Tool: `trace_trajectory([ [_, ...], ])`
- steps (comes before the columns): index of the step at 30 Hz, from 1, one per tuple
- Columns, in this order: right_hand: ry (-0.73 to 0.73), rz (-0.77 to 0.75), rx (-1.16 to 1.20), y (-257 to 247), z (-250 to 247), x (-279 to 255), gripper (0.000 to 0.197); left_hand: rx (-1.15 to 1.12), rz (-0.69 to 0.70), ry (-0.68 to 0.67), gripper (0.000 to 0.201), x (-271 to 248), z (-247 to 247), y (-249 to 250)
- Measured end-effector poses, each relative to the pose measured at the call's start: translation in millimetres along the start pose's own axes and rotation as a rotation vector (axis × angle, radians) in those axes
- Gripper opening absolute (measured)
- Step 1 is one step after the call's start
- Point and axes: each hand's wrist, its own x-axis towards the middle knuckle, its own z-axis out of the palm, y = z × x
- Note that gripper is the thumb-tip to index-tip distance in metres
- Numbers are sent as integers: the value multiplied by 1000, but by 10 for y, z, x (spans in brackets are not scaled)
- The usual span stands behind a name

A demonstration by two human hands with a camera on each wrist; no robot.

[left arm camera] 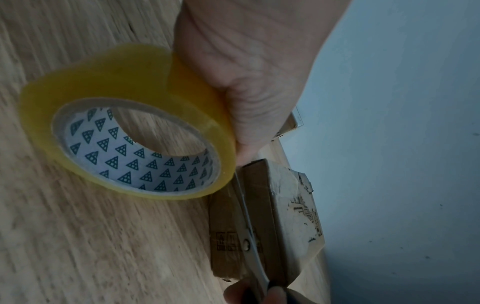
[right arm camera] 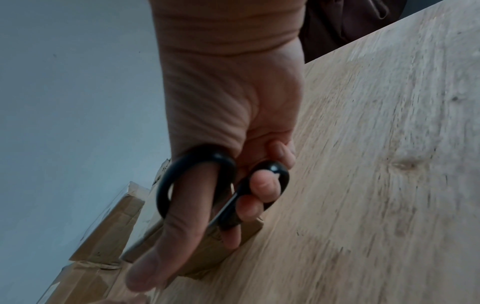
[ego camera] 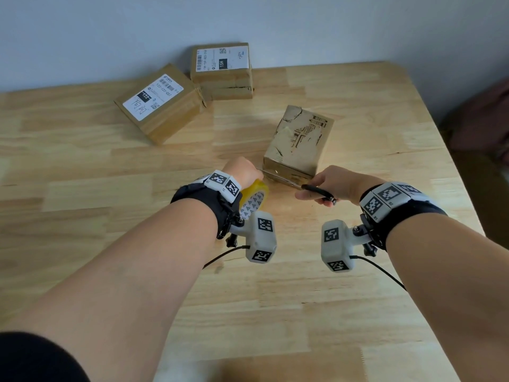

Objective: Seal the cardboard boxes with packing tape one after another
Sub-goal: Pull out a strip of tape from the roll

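Our left hand gripping a glossy yellow packing tape roll, our right hand fingers through black-handled scissors, blades beside a crumpled cardboard box mid-tabletop.

On the white shipping label of the left box, the number "122-122-007" and a black patch reading "122" are shown beside a barcode, a small square code and large handwritten characters. On the label of the rear box, a black patch reading "15H" is shown next to a barcode, under which a number beginning "15H-15" is only partly legible. Printing on the near box cannot be read.
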Motion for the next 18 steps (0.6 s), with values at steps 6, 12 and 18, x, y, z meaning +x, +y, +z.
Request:
trace_trajectory([
  [6,19,-62,-59,16,-2,39,50,-10,-2,4,8,12,-18,-16],
  [12,-13,-39,-74,-27,-1,20,44,5,15,7,13,-7,-2,-10],
  [18,-4,-73,-141,-17,-32,22,56,57,38,30,25,-30,16,-18],
])
